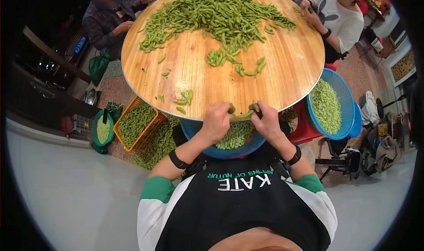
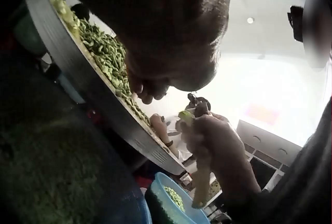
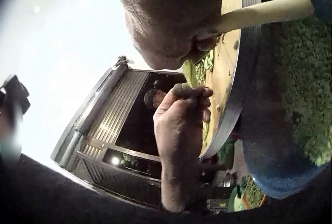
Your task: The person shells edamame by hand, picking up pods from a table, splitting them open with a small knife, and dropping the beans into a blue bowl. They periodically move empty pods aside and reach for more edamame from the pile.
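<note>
Over the table's near edge, the right hand point(image 1: 267, 120) pinches a green pod point(image 1: 246, 115) that points toward the left hand point(image 1: 216, 120). A small gap separates the pod from the left hand's curled fingers, where nothing held shows. Dark coverings sit on fingertips of both hands. In the right wrist view the pod point(image 3: 190, 73) hangs from the right hand point(image 3: 171, 27), close to the left hand point(image 3: 179, 125). The left wrist view has the left hand point(image 2: 171, 32) large above, and the right hand point(image 2: 220, 143) with the pod point(image 2: 185, 115). Shelled beans point(image 1: 234, 136) lie in the basin below.
Pods point(image 1: 216, 12) are heaped on the round wooden table point(image 1: 190, 70), with a few loose near its front. At right stands a blue basket point(image 1: 349, 105) of beans; at left, an orange crate point(image 1: 152, 127) of pods. Two people sit across the table.
</note>
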{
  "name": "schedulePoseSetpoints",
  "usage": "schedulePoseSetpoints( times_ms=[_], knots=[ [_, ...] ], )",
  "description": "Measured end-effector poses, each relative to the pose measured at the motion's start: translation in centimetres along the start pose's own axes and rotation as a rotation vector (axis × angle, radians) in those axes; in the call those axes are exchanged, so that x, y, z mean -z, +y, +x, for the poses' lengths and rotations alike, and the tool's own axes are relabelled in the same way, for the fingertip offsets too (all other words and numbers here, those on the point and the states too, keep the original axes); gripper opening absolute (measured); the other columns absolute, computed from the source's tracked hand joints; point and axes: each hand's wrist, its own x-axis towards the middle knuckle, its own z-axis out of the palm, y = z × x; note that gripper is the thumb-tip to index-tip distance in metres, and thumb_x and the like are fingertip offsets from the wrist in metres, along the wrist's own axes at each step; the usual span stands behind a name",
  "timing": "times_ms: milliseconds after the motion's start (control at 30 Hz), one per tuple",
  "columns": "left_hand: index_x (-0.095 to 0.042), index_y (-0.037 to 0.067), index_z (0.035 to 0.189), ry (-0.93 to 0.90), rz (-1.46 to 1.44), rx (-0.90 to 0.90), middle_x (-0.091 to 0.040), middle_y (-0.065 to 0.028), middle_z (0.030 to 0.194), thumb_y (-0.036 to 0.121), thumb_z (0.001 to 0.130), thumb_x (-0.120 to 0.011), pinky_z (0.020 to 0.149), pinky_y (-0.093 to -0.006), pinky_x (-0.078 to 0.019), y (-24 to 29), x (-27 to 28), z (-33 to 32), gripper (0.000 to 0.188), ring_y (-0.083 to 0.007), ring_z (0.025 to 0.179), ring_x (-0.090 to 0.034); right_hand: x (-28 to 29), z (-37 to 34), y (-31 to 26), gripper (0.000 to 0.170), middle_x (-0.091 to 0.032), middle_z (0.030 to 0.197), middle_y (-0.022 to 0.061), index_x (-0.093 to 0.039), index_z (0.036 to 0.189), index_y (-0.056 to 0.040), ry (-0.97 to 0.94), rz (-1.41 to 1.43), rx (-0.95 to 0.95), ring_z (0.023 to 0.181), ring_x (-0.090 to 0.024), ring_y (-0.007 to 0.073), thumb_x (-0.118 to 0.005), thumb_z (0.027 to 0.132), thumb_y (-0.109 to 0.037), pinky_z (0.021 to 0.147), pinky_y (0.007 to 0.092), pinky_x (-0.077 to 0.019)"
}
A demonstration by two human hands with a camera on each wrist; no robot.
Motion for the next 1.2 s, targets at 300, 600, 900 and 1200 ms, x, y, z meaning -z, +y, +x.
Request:
schedulePoseSetpoints(
  times_ms=[300, 600, 900, 1200],
  knots=[
    [-0.059, -0.001, 0.092, -0.216, -0.266, 0.062, -0.060, -0.0179, 0.073, 0.000, 0.084, -0.050, 0.058, -0.0375, -0.0481, 1.0, 1.1, 0.3, 0.013, -0.0342, 0.065, -0.061, 0.2, -0.3, 0.9, 0.015, -0.059, 0.069, 0.0122, -0.058, 0.090, 0.0020, -0.075, 0.251, -0.298, 0.064, -0.058, 0.0163, -0.058, 0.077, -0.006, 0.060, 0.0306, -0.0471],
    [-0.060, -0.001, 0.093, -0.111, -0.137, 0.070, -0.058, -0.0140, 0.075, 0.006, 0.084, -0.061, 0.059, -0.0319, -0.0484, 2.1, 1.5, -1.3, 0.011, -0.0265, 0.064, -0.061, -1.6, -1.0, -0.6, 0.014, -0.059, 0.071, 0.0109, -0.058, 0.091, 0.0017, -0.135, 0.261, -0.127, 0.065, -0.057, 0.0157, -0.058, 0.080, -0.007, 0.061, 0.0296, -0.0471],
    [-0.062, 0.003, 0.093, 0.064, 0.549, -0.255, -0.057, -0.0181, 0.090, 0.004, 0.076, -0.060, 0.076, -0.0444, -0.0461, -1.9, 8.7, 2.4, 0.017, -0.0372, 0.088, -0.057, -1.5, -0.9, 1.0, 0.013, -0.063, 0.089, 0.0169, -0.056, 0.091, -0.0008, -0.518, 0.260, 0.204, 0.080, -0.063, 0.0324, -0.059, 0.080, -0.008, 0.068, 0.0366, -0.0496],
    [-0.056, -0.001, 0.113, -0.082, 0.276, 0.186, -0.059, -0.0216, 0.098, 0.014, 0.077, -0.059, 0.083, -0.0428, -0.0454, -7.5, 8.8, 5.7, 0.040, -0.0368, 0.094, -0.056, 5.1, 15.5, 9.6, 0.034, -0.065, 0.080, 0.0144, -0.060, 0.111, 0.0007, -0.145, -0.210, -0.069, 0.078, -0.063, 0.0294, -0.060, 0.081, -0.017, 0.072, 0.0380, -0.0496]
  ],
)
